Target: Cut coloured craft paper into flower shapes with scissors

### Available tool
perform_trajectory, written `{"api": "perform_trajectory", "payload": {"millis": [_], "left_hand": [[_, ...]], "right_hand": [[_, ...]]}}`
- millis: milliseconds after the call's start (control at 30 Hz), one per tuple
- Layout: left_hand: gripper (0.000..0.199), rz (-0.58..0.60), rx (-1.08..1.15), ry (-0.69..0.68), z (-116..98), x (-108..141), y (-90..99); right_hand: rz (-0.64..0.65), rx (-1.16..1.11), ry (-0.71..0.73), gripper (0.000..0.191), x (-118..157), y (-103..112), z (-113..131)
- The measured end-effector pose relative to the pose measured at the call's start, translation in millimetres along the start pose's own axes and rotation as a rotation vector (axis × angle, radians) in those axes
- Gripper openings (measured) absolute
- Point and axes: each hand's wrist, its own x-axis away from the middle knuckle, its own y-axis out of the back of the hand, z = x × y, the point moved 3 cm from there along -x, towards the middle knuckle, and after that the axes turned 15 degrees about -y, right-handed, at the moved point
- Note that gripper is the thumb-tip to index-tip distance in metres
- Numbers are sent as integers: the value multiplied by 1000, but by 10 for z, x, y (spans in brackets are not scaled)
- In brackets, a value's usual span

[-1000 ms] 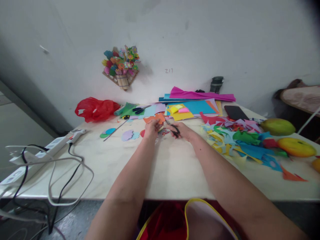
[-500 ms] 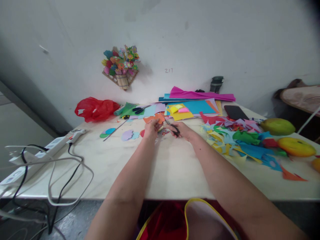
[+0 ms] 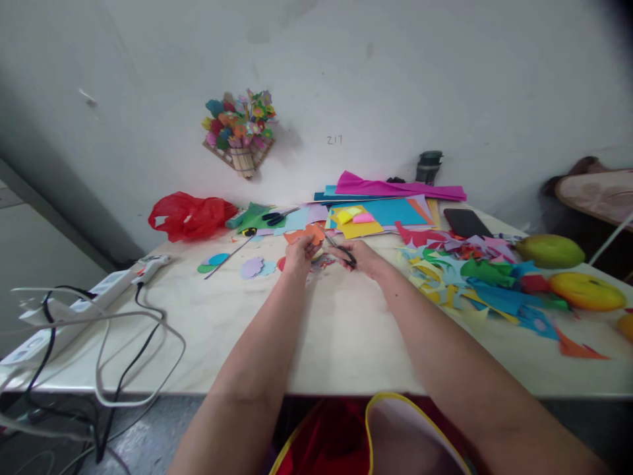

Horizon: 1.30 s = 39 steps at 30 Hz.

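My left hand (image 3: 301, 256) is closed on a piece of orange paper (image 3: 295, 235), which sticks out beyond the fingertips. Dark-handled scissors (image 3: 349, 256) are in my right hand (image 3: 363, 258), fingers wrapped round the handles. Their blades point up and left and meet the right edge of the orange paper; whether the blades are apart is too small to tell. Just left of my left hand lie a lilac scalloped cutout (image 3: 252, 267) and a light-blue one (image 3: 268, 268). Small cut pieces lie under the hands, partly hidden by them.
Paper scraps (image 3: 487, 277) are heaped at the right beside green and yellow fruit (image 3: 587, 291) and a dark phone (image 3: 466, 223). Coloured sheets (image 3: 395, 214), a second pair of scissors (image 3: 277, 217) and a red plastic bag (image 3: 190, 216) lie at the back. A power strip (image 3: 74, 316) with loose cables is at the left.
Almost nothing differs. The scissors and my right hand have shifted very slightly, while the orange paper stays in my left hand.
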Motion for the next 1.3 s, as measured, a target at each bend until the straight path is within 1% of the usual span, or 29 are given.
{"api": "perform_trajectory", "payload": {"millis": [133,367,700,933,1067,1167,1300], "left_hand": [[13,7,5,2,3,-11,3],[15,1,11,0,14,-22,7],[16,-10,22,-25,-25,0,9],[20,-12,19,-60,-23,-11,20],[18,8,20,-82,-49,-21,36],[16,24,14,-106,-93,-40,58],[13,-7,4,-117,-146,-74,101]], "right_hand": [[-6,-5,-10,20,-9,0,-9],[4,17,0,24,-60,7,-46],[-2,12,-21,25,2,-49,-8],[32,17,-22,24,-15,-72,-26],[57,65,-37,25,37,-32,-9],[103,122,-34,27,77,29,5],[163,182,-10,28,102,118,24]]}}
